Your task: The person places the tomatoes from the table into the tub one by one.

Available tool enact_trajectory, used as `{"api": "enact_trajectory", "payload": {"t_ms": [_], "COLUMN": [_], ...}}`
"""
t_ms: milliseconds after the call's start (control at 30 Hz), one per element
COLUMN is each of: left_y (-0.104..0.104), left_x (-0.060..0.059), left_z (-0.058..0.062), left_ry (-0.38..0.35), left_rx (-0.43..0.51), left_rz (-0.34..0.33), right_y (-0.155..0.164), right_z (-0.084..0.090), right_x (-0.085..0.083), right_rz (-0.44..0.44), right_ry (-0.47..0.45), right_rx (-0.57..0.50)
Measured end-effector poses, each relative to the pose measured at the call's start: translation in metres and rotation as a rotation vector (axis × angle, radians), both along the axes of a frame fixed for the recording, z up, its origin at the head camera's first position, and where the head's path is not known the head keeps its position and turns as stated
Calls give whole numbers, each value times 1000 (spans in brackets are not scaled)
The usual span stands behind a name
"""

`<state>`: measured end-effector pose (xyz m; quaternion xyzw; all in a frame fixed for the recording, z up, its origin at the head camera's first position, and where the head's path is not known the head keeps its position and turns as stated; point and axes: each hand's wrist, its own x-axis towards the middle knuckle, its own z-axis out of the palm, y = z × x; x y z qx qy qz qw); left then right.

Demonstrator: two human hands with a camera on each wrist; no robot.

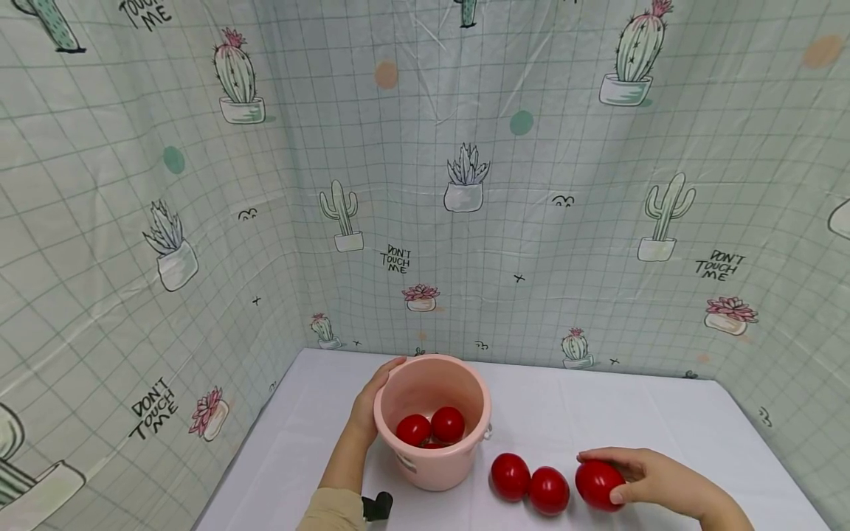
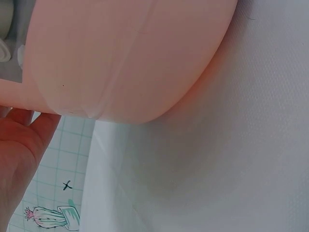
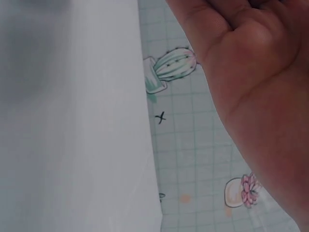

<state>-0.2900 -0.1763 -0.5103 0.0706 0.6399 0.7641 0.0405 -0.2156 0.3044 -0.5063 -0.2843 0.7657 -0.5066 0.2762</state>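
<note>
Gripping: left hand (image 1: 369,406) round pink bucket (image 1: 432,472), right hand (image 1: 654,476) round red ball (image 1: 596,484); "DON'T TOUCH ME" backdrop (image 1: 395,259).

The bucket (image 1: 434,442) under my left hand (image 1: 367,409) looks like smooth pink plastic with a soft, half-matt sheen, and the red balls (image 1: 432,428) inside it are glossy, as is the smooth, shiny ball (image 1: 598,484) my right hand (image 1: 654,478) grips. The table cover (image 1: 598,413) looks like matt white cloth with a fine weave. The cactus-print backdrop (image 1: 531,221) looks like thin, creased plastic sheet with a slight shine.
</note>
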Motion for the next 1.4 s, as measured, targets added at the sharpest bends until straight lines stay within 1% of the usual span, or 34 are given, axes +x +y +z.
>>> {"api": "enact_trajectory", "payload": {"t_ms": [100,200,300,433,533,633,867,1200,1400], "left_y": [0,0,0,-1,0,0,0,0,-1], "left_x": [0,0,0,-1,0,1,1,0,-1], "left_z": [0,-1,-1,-1,-1,-1,0,-1,-2], "left_ry": [2,4,6,4,2,-1,9,5,5], "left_rx": [-7,-9,-9,-6,-7,-11,-9,-13,-3], "left_rz": [1,-2,-4,-5,-6,-5,-8,-11,-11], "right_y": [-1,-2,-2,-5,-7,-10,-19,-32,-43], "right_z": [6,13,19,28,35,43,58,78,91], "right_x": [-3,-7,-11,-17,-22,-28,-41,-55,-67], "right_rz": [19,14,-4,-22,-22,-12,-14,-12,8], "right_ry": [45,24,19,87,136,163,231,208,203], "right_rx": [-14,-8,23,72,83,83,140,176,173]}}
